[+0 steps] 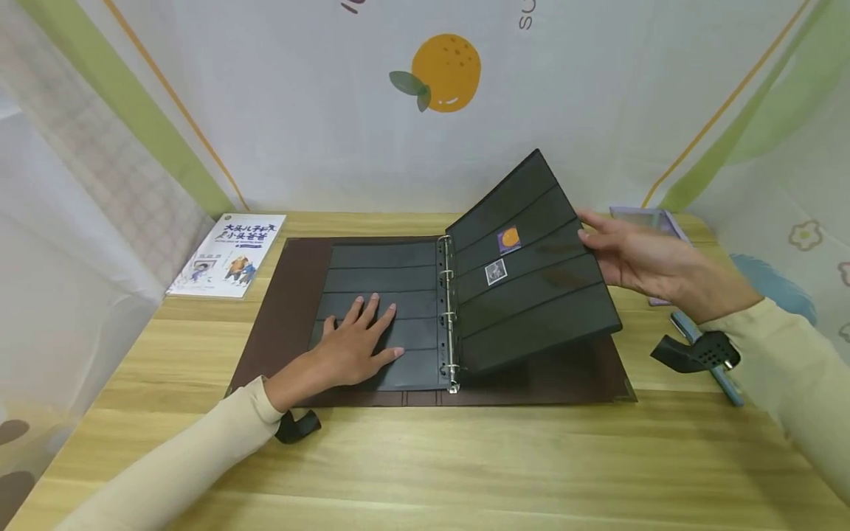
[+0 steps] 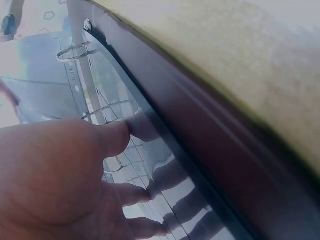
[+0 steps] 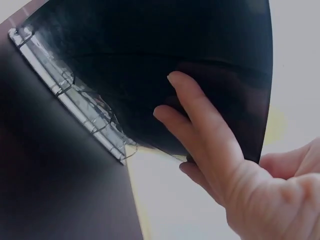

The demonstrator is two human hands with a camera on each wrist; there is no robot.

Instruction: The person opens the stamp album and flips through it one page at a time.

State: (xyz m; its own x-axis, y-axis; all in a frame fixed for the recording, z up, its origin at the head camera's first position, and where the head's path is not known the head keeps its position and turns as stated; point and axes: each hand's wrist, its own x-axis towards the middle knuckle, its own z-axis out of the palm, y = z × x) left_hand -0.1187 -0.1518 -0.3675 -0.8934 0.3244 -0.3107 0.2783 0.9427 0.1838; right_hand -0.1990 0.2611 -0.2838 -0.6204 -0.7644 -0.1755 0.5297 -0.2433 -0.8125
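Note:
A brown ring-binder stamp album (image 1: 265,324) lies spread on the table, metal rings (image 1: 449,317) along its middle. My left hand (image 1: 355,343) rests with fingers spread on the black strip-pocket page (image 1: 381,256) on the left side. In the left wrist view, its fingers mirror in the glossy page beside the rings. My right hand (image 1: 631,254) pinches the outer edge of the raised right-hand page (image 1: 531,317), thumb on one face and fingers behind, as the right wrist view shows. That tilted page carries a purple-and-orange stamp (image 1: 509,238) and a small black-and-white stamp (image 1: 496,272).
At the back left lies a white booklet (image 1: 229,254) with cartoon figures. Behind my right hand sits a purple-framed flat item (image 1: 647,217), partly hidden. A slim blue object (image 1: 727,385) lies under my right wrist. A printed curtain (image 1: 332,147) hangs behind the wooden table (image 1: 425,464).

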